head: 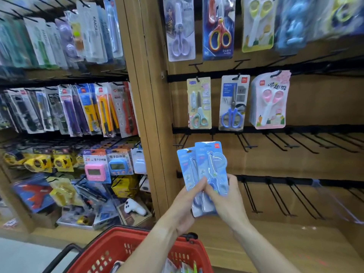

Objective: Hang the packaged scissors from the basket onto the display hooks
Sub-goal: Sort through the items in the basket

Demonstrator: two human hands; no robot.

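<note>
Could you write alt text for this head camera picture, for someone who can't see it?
Both hands, left and right, hold blue scissor packs before empty hooks on a shop display. A red basket sits below; more scissors hang above.

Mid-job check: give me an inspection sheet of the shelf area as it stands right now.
Surface: wooden display panel with rows of black hooks, many bare.
Job's things: blue scissor packs held in front of the panel; red basket below, more packs inside.
Clutter: boxes on the floor shelf at left.
Grippers: left hand and right hand both grip the packs.
Cables: nothing seen.
Surroundings: hung scissors, utility knives, timers.
</note>
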